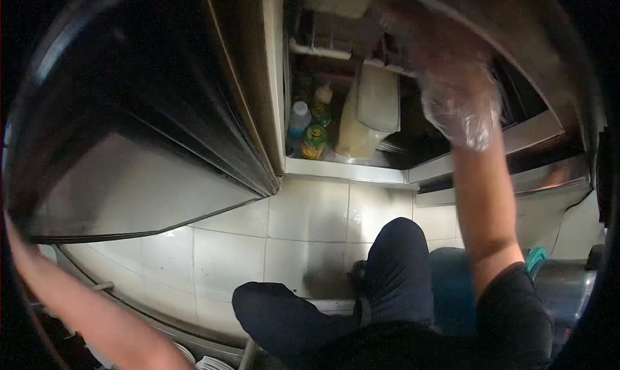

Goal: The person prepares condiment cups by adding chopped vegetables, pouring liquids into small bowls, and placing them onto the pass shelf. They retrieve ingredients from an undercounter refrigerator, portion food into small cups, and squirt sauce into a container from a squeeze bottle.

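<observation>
My right hand [455, 73], in a clear plastic glove, reaches into the upper part of an open fridge cabinet [345, 170]. Its fingers are lost in shadow and blur, so whether they hold anything cannot be made out. Nearby, below and left of it, stands a pale lidded plastic container [379, 98]. My left forearm [90, 312] runs along the left edge beside the open door [155, 176]; the left hand itself is out of sight.
A bottle with a white cap [299, 118] and a green-and-yellow container [314, 142] stand low in the fridge. White wire shelving [323, 51] hangs above them. My knees are over the tiled floor [303, 208]. Stacked plates [213, 363] show at the bottom left, a metal vessel [568, 289] at the right.
</observation>
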A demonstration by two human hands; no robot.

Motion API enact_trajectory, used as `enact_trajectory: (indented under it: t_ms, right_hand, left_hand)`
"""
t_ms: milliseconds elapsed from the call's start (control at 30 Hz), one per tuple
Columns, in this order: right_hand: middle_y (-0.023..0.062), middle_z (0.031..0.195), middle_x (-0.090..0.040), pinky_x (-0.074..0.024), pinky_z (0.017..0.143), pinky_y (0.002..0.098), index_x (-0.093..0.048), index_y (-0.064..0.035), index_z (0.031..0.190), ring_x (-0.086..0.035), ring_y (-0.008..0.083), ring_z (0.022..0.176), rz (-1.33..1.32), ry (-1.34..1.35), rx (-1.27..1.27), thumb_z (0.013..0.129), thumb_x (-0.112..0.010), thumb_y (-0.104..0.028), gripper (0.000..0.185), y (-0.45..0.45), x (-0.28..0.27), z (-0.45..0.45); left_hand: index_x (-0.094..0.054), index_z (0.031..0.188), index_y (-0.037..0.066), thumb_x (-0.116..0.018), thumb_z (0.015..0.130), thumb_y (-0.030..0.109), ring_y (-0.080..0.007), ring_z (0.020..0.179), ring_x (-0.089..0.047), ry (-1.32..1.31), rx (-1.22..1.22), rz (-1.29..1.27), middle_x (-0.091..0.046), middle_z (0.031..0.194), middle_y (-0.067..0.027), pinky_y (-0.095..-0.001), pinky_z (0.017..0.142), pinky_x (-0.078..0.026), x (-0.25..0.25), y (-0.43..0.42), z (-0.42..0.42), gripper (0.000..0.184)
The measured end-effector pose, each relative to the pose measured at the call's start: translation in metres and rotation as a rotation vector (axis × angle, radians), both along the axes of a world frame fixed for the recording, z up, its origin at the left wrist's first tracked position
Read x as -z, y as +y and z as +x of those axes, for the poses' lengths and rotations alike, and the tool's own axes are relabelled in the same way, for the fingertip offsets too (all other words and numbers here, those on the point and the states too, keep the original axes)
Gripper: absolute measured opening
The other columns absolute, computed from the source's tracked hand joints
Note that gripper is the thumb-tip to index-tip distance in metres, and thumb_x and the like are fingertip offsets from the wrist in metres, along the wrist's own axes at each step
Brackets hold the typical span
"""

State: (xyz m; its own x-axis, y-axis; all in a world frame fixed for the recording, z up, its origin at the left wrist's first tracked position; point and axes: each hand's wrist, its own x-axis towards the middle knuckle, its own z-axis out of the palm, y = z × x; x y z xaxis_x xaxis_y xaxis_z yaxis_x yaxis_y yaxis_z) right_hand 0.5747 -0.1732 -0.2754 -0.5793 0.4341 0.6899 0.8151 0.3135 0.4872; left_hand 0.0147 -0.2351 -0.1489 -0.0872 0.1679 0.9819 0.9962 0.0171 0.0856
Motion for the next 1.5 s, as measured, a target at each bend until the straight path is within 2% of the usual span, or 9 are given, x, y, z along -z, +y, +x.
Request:
enact_trajectory:
  t_ms: [67, 200, 233, 567, 867, 1100, 1267, 1433, 1500]
  right_hand:
    - [0.011, 0.126, -0.065, -0.0473, 0.101, 0.0355, -0.06, -0.0077, 0.132, -0.06, 0.024, 0.116, -0.007, 0.038, 0.027, 0.098, -0.062, -0.023, 0.038, 0.014, -0.002, -0.011]
    - [0.0113, 0.128, -0.064, -0.047, 0.102, 0.0364, -0.06, -0.0079, 0.133, -0.06, 0.0245, 0.117, -0.015, 0.129, 0.08, 0.099, -0.061, -0.024, 0.038, 0.037, -0.007, -0.023]
    - [0.0113, 0.128, -0.064, -0.0469, 0.102, 0.0366, -0.06, -0.008, 0.133, -0.06, 0.0247, 0.117, -0.028, 0.162, 0.098, 0.099, -0.061, -0.024, 0.038, 0.044, -0.009, -0.023]
    - [0.0119, 0.131, -0.062, -0.0462, 0.103, 0.0387, -0.059, -0.0084, 0.133, -0.058, 0.0261, 0.119, -0.092, 0.343, 0.241, 0.1, -0.059, -0.026, 0.038, 0.064, -0.042, 0.022]
    - [0.0124, 0.134, -0.06, -0.0456, 0.104, 0.0407, -0.058, -0.0088, 0.134, -0.057, 0.0274, 0.121, -0.07, 0.355, 0.228, 0.101, -0.058, -0.027, 0.038, 0.067, -0.054, 0.017]
    - [0.0128, 0.136, -0.058, -0.0451, 0.105, 0.0422, -0.057, -0.0091, 0.134, -0.056, 0.0284, 0.123, 0.066, 0.208, 0.274, 0.101, -0.057, -0.028, 0.038, 0.0, -0.043, 0.06]
    - [0.0131, 0.137, -0.057, -0.0448, 0.106, 0.0432, -0.057, -0.0094, 0.134, -0.055, 0.0291, 0.124, 0.098, 0.126, 0.439, 0.102, -0.056, -0.029, 0.038, -0.023, -0.031, 0.108]
    - [0.0124, 0.134, -0.06, -0.0408, 0.111, 0.0434, -0.056, -0.0039, 0.136, -0.054, 0.0291, 0.127, -0.342, 0.638, 0.232, 0.096, -0.062, -0.032, 0.05, -0.05, 0.033, 0.188]
    - [0.014, 0.134, -0.059, -0.0404, 0.113, 0.0418, -0.055, -0.0042, 0.136, -0.053, 0.0282, 0.128, -0.496, 0.957, 0.065, 0.096, -0.063, -0.031, 0.048, -0.07, 0.04, 0.191]
  left_hand:
    - [-0.066, 0.112, -0.004, -0.061, 0.097, 0.019, -0.0275, 0.084, -0.069, 0.122, 0.006, 0.389, -0.07, 0.104, -0.0177, -0.0361, 0.077, -0.058, 0.038, -0.03, 0.066, 0.028]
    - [-0.066, 0.098, -0.004, -0.054, 0.097, 0.009, -0.0239, 0.079, -0.07, -0.993, 1.375, -0.514, -0.07, 0.088, -0.0122, -0.0329, 0.072, -0.056, 0.124, -0.055, 0.339, 0.018]
    - [-0.064, 0.1, 0.002, -0.048, 0.098, 0.004, -0.0103, 0.08, -0.06, -1.25, 1.499, -0.656, -0.068, 0.086, -0.0039, -0.0276, 0.069, -0.048, 0.128, -0.031, 0.357, 0.017]
    - [-0.05, 0.136, 0.002, -0.059, 0.098, 0.043, -0.0288, 0.117, -0.053, -1.294, 1.26, -0.748, -0.054, 0.128, -0.0167, -0.0409, 0.102, -0.04, 0.122, 0.109, 0.418, 0.057]
    - [-0.06, 0.1, 0.0, -0.057, 0.094, 0.025, -0.0321, 0.091, -0.064, -0.813, 0.801, -0.412, -0.063, 0.093, -0.0168, -0.0425, 0.084, -0.052, 0.214, 0.206, 0.459, 0.025]
    - [-0.06, 0.075, 0.006, -0.058, 0.088, 0.018, -0.0321, 0.079, -0.062, -0.231, 0.613, -0.268, -0.061, 0.076, -0.0131, -0.0441, 0.072, -0.049, 0.179, 0.156, 0.428, 0.019]
    - [-0.061, 0.075, 0.005, -0.06, 0.086, 0.018, -0.0343, 0.08, -0.063, -0.216, 0.699, -0.461, -0.061, 0.074, -0.0164, -0.0479, 0.073, -0.048, 0.167, 0.138, 0.438, 0.017]
    - [-0.067, 0.094, 0.002, -0.067, 0.088, 0.022, -0.0383, 0.094, -0.066, -0.363, 1.088, -0.288, -0.066, 0.09, -0.0208, -0.049, 0.083, -0.052, 0.135, 0.082, 0.435, 0.021]
    - [-0.065, 0.11, 0.001, -0.066, 0.089, 0.02, -0.0387, 0.106, -0.064, -0.274, 1.083, -0.616, -0.067, 0.105, -0.0221, -0.0474, 0.093, -0.05, 0.149, 0.096, 0.435, 0.028]
